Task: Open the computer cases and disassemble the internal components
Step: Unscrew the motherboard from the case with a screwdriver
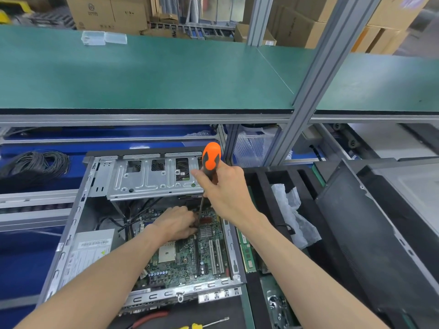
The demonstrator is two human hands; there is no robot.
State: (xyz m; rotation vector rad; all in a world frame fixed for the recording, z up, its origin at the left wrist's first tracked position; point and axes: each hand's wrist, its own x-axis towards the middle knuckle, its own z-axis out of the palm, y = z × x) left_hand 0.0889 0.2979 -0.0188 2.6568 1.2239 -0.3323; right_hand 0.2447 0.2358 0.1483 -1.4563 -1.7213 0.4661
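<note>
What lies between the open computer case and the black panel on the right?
In the head view, a black foam tray lies there, holding green memory sticks and a crumpled plastic bag.

A long green-topped shelf (pixel 147 74) spans the far side on a grey aluminium frame. Two clear plastic boxes (pixel 103 38) sit side by side at its far left edge. Brown cardboard cartons (pixel 107 13) are stacked beyond it. A coil of black cable (pixel 35 167) lies on the blue surface at left. Crumpled clear plastic wrap (pixel 293 217) rests in a black foam tray (pixel 266 179) at right. A slanted grey aluminium post (pixel 316 74) crosses the shelf.
</note>
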